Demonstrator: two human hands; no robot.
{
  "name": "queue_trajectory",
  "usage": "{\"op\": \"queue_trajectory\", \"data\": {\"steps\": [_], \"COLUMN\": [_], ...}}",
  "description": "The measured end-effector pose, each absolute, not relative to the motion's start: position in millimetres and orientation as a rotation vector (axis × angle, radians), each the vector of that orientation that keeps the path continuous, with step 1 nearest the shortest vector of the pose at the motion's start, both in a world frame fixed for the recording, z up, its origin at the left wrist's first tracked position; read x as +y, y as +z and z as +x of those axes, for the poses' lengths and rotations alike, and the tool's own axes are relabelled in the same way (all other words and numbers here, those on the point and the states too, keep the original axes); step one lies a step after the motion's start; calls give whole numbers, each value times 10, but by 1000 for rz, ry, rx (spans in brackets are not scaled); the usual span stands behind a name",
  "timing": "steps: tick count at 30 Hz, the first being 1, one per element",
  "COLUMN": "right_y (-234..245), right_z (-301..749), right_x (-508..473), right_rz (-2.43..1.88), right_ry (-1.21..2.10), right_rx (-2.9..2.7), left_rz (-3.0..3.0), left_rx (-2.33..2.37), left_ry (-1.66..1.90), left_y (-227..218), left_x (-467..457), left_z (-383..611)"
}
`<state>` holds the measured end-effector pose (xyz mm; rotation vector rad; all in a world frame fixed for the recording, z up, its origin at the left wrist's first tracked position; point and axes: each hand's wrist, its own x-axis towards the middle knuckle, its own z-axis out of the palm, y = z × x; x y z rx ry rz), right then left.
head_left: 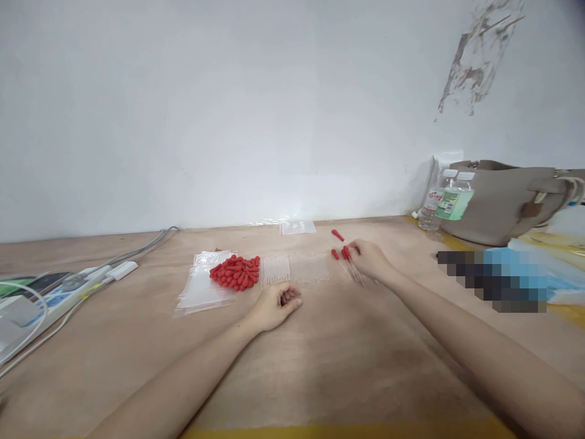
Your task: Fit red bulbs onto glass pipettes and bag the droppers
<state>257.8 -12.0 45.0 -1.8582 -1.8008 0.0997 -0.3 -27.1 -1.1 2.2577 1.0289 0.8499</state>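
Bench (306, 378): supports the parts, listed from left to right. Red caps (235, 273): one pile, dozens of pieces, overlapping, exact count not readable; located on one stack of plastic bags (196, 291). Clear tubes (309, 268): two adjoining groups, too fine to count. Capped tubes (335, 254): at least two, lying at the right hand (363, 259). Single red cap (337, 235): one piece, lying just behind the capped tubes. Right grip: fingertips at one capped tube; whether closed on it cannot be told. Left hand (278, 305): one, in front of the clear tubes; grip half curled, thumb apart from fingers, nothing visible inside. Bottles (457, 198): two, beside one handbag (496, 204)
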Motion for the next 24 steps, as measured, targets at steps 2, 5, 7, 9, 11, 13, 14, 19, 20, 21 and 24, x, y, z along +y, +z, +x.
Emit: {"op": "queue_trajectory", "data": {"steps": [2, 5, 7, 9, 11, 13, 14, 19, 20, 21, 24], "right_y": [487, 424, 331, 247, 208, 222, 244, 356, 362, 361, 331], "right_z": [2732, 2867, 2900, 2908, 2905, 2885, 2863, 2585, 2505, 2426, 2224], "right_x": [-8, 52, 55, 58, 61, 54, 44, -40, -46, -42, 35], "right_rz": [-2077, -2272, -2320, -2347, -2364, -2366, -2363, -2129, -2069, -2029, -2039], "right_ry": [-11, -80, -68, -28, 13, -6, -42, -52, 4, 55, 151], "right_rx": [-1664, -1572, -1599, -1647, -1685, -1706, -1711, -1766, -1782, -1795, -1817], "left_rz": [2285, 2286, 2288, 2294, 2302, 2309, 2311, 2322, 2327, 2332, 2345], "left_rx": [1014, 1024, 1023, 1019, 1019, 1018, 1016, 1010, 1007, 1005, 1005], "left_ry": [857, 857, 854, 849, 841, 838, 842, 857, 857, 857, 853], "left_y": [-13, -12, -10, -4, 3, 10, 12, 11, 11, 12, 19], "left_x": [-267, -270, -273, -276, -279, -283, -285, -289, -289, -289, -287], "left_z": [-1, -1, -2, -2, -1, 0, 1, 8, 8, 8, 7]}}
